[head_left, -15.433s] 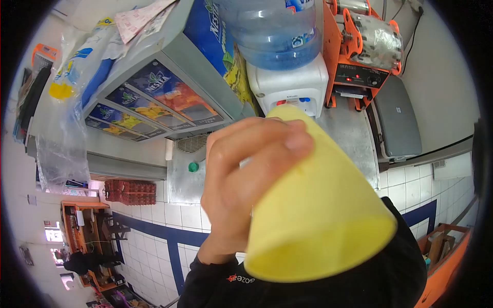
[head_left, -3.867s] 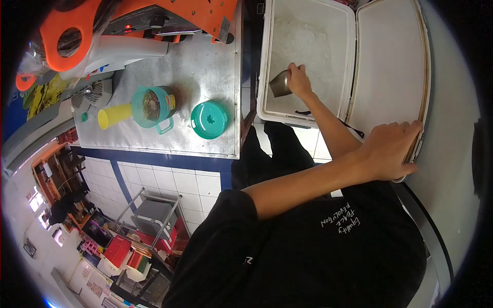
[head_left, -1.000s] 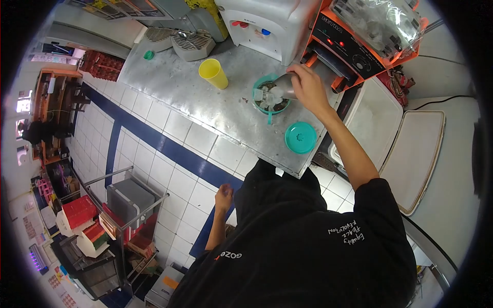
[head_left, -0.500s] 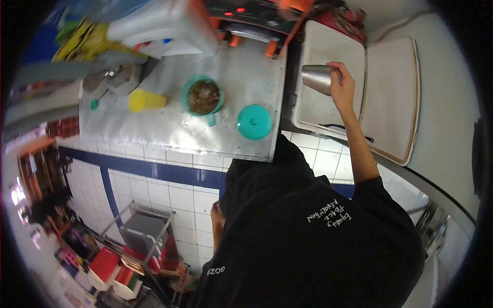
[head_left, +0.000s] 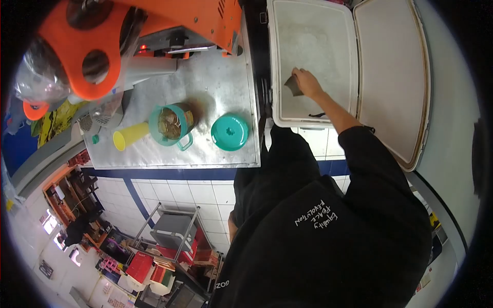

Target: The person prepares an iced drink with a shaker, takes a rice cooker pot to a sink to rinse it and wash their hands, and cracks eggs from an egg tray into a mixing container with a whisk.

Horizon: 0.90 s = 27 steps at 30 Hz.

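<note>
My right hand (head_left: 307, 82) is closed around a metal cup (head_left: 293, 86), down inside an open white cooler box (head_left: 276, 105). A dark handle (head_left: 317, 115) shows near the cooler's front wall; the rest of that item is unclear. My left hand (head_left: 232, 226) hangs low at my side, mostly covered by my black clothing, and its fingers are hidden. On the metal table left of the cooler stands a teal pitcher (head_left: 189, 122) with brown liquid and what looks like ice in it. Its teal lid (head_left: 229, 132) lies to the right, and a yellow cup (head_left: 128, 136) is to the left.
The cooler's lid (head_left: 393, 77) is swung open to the right. An orange machine (head_left: 200, 18) occupies the back of the metal table (head_left: 205, 159). Behind me on the tiled floor is a metal-framed rack (head_left: 177, 228) with a grey container.
My right hand has lowered the metal cup deeper into the cooler. The camera view has shifted, bringing more of the orange machine into sight. My left hand is now more hidden.
</note>
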Available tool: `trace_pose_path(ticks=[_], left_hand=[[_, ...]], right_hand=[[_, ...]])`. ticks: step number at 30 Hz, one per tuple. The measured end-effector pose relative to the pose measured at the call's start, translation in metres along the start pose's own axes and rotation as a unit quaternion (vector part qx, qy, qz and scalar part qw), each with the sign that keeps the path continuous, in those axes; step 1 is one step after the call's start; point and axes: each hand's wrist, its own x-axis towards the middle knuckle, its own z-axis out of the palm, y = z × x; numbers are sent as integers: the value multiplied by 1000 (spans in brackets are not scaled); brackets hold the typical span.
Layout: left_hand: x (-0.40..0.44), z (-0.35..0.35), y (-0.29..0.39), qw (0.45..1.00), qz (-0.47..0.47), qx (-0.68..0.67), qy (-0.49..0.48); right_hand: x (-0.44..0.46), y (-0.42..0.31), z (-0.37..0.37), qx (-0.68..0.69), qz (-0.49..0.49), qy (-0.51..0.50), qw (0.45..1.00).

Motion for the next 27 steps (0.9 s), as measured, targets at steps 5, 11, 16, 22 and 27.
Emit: trace_pose_path(ticks=[5,11,16,22,27], left_hand=[[1,25,9,1000,-5,-7,-2],[5,40,15,1000,-4,-12,7],[1,49,13,1000,-14,-15,12],[8,62,7,999,-19,-26,14],[24,71,-3,999,-8,-42,9]], right_hand=[[-41,-22,6,51,-10,-29,998],[-16,4,23,160,-17,-131,978],[8,3,-15,241,-11,-213,947],[-8,-5,-86,328,87,-178,924],[-30,-20,-129,342,165,-67,923]])
